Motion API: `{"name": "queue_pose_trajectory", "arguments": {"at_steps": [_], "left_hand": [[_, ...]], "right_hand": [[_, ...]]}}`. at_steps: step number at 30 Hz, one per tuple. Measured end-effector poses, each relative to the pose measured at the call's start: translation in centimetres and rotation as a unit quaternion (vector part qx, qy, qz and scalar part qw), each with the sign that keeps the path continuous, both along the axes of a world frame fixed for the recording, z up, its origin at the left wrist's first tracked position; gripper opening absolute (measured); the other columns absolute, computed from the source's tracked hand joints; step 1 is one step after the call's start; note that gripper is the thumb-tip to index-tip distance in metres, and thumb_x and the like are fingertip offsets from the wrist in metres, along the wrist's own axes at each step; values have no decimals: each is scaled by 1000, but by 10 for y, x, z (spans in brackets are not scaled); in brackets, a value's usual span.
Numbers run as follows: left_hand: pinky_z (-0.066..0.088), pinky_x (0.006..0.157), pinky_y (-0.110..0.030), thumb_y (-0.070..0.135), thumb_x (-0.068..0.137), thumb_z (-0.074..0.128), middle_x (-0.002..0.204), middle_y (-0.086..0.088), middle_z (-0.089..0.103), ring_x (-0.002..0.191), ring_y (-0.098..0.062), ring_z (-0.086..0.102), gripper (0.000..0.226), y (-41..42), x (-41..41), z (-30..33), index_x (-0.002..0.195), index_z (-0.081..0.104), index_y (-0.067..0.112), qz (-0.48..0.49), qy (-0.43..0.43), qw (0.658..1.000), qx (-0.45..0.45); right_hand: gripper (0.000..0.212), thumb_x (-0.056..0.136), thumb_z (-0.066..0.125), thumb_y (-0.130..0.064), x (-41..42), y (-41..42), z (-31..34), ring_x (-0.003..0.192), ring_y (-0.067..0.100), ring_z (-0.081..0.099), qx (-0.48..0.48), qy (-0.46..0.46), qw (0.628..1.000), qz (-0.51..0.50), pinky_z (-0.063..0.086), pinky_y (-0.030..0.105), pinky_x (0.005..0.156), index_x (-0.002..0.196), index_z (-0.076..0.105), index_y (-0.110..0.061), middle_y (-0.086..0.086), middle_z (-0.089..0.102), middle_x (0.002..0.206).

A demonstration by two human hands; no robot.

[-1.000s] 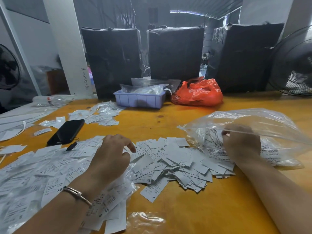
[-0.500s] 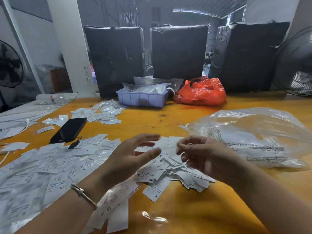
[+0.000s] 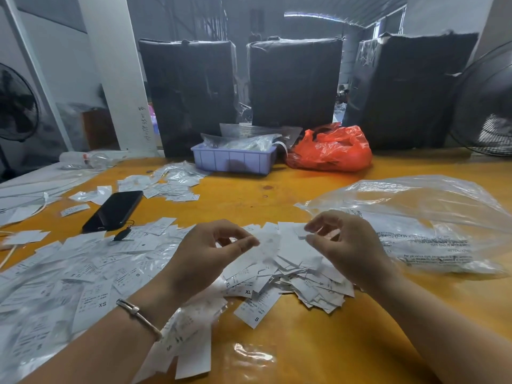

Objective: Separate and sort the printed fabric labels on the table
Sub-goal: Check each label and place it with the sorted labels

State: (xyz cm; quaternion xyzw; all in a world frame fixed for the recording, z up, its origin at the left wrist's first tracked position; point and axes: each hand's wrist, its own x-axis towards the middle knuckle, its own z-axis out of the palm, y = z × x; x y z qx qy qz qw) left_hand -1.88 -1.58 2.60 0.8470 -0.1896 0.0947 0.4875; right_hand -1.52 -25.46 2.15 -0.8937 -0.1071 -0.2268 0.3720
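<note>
**Hands lifted over the label pile**

Both forearms reaching in from the lower edge, wrists raised mid-frame. Left hand (image 3: 205,253) curled, thumb and forefinger pinching a blurred label (image 3: 270,242). Right hand (image 3: 346,245) curled too, fingertips nipping a small label (image 3: 300,231). Half a second back, left hand spread wide and holding nothing. Beneath, heap of labels (image 3: 293,275) on the yellow table (image 3: 318,350). Centre right, clear bag (image 3: 421,220). Upper middle, blue tray (image 3: 232,162).

A blurred label (image 3: 270,242) between both hands; its print is unreadable.
</note>
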Motion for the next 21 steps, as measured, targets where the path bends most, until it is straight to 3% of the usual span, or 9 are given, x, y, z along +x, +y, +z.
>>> {"name": "queue_pose_trajectory", "arguments": {"at_steps": [3,5,8,12,16,21], "left_hand": [[45,66,-15,49,73,67,87,16,69,79,-10,57,24,2,1,0,81,78,30,29,-12,999,4],[46,67,-17,43,76,72,85,15,71,78,-9,58,16,2,1,0,80,78,28,40,-8,999,7],[52,68,-26,30,79,77,82,8,73,76,-13,63,6,2,1,0,79,78,24,41,11,999,-2],[47,51,-17,22,81,76,71,1,72,58,-8,63,7,2,0,0,79,74,16,28,44,998,-44],[46,46,-22,11,89,66,76,-9,73,58,-19,68,7,1,0,0,86,67,5,3,68,994,-83],[53,50,-24,1,86,68,78,-14,74,66,-27,72,6,-1,0,1,91,64,0,-15,102,988,-117]], "right_hand": [[42,71,78,-46,0,2,-2,100,6,57,-104,69,992,14,47,31,87,107,68,-26,-15,63,106],[49,67,77,-56,0,7,-5,105,6,56,-151,76,985,28,42,33,94,106,69,-27,-15,64,109],[41,70,74,-57,-1,11,-6,94,6,60,-175,45,983,34,43,33,91,97,73,-26,-15,68,99],[28,76,71,-54,-1,9,-3,83,6,62,-179,48,981,48,45,27,77,90,74,-29,-11,71,89],[17,83,69,-44,1,5,-3,84,7,62,-162,69,982,62,51,33,77,89,75,-29,-10,70,90],[9,89,65,-20,2,8,-5,79,12,61,-120,-65,990,37,52,36,68,90,74,-19,-8,69,87]]}}
